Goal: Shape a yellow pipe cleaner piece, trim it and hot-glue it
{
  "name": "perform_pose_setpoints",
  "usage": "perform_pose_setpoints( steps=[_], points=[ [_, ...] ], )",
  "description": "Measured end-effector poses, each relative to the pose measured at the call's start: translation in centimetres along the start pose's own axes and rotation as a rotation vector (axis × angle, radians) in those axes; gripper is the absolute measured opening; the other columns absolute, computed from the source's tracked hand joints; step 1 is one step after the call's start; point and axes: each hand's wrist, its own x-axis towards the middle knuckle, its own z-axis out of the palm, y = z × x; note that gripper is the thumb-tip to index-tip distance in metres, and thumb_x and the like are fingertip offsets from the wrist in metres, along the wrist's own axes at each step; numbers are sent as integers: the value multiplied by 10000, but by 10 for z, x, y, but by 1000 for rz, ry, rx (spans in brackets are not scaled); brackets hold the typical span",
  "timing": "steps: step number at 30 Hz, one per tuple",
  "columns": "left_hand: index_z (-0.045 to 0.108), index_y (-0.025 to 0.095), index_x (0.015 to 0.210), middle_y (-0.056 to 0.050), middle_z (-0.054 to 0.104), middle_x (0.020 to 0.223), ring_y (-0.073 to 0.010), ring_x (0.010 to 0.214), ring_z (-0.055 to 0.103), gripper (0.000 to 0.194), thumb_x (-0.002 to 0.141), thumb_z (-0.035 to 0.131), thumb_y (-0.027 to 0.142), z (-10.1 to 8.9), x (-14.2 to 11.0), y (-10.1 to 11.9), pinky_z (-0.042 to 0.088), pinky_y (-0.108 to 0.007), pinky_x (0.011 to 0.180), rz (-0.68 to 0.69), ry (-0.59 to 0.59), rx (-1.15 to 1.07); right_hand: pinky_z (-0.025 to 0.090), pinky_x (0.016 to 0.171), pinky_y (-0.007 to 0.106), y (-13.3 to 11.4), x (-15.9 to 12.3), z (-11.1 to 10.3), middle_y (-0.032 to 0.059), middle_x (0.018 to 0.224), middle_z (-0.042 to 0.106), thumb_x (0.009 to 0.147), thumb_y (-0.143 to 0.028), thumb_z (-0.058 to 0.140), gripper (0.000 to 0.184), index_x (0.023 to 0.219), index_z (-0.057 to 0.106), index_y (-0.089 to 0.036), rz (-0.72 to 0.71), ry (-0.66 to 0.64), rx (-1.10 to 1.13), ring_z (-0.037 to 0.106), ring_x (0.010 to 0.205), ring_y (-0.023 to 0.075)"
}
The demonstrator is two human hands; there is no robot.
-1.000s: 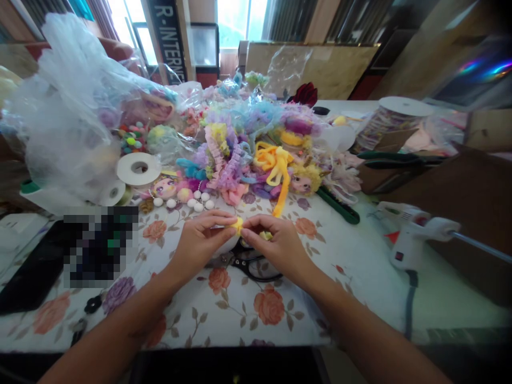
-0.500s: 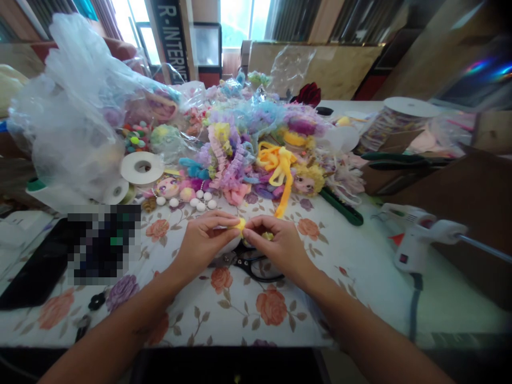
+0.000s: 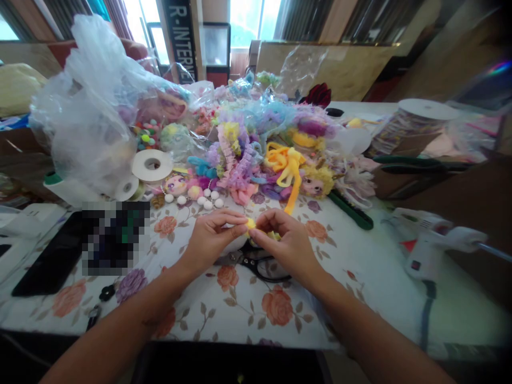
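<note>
My left hand [image 3: 212, 240] and my right hand [image 3: 286, 242] meet over the floral tablecloth [image 3: 240, 304], fingertips pinched together on a small yellow fuzzy piece [image 3: 250, 223]. More of the yellow stuff shows under my right fingers. Black-handled scissors [image 3: 256, 264] lie on the cloth just beneath both hands. Behind them sits a heap of pastel ruffled ribbons [image 3: 256, 144], a yellow chenille strip [image 3: 290, 165] and small doll heads [image 3: 314, 184].
A white glue gun [image 3: 436, 245] rests at the right with its cord hanging down. Tape rolls [image 3: 151, 165], white beads [image 3: 208, 200] and a clear plastic bag [image 3: 92, 117] stand at the left. A dark flat device [image 3: 52, 261] lies near the left edge.
Both hands keep the same pinch on the yellow piece; the view has drifted a little, so everything sits slightly further right and the hands a little higher.
</note>
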Motion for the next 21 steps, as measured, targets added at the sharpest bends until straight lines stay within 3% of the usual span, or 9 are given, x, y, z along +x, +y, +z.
perform_pose_setpoints(
  steps=[6,11,21],
  points=[
    [788,219,802,-61,745,914,-190,852,695,101,724,785,282,1,1,1,595,-297,723,-23,5,-14,460,576,270,0,1,-1,-8,709,597,773,-303,699,166,768,572,-196,27,-8,42,566,629,130],
    [778,194,778,-57,738,918,-194,893,693,176,626,849,247,1,1,-2,586,-297,791,-65,0,-102,467,578,275,-1,2,0,-9,706,592,762,-336,724,207,763,570,-198,36,-15,73,567,627,132],
    [769,206,784,-25,748,899,-127,812,676,177,637,857,249,-4,1,-8,537,-221,755,-243,-37,-245,481,623,267,1,3,0,-2,739,621,762,-303,712,176,844,603,-191,28,-62,137,589,678,133]
  ],
)
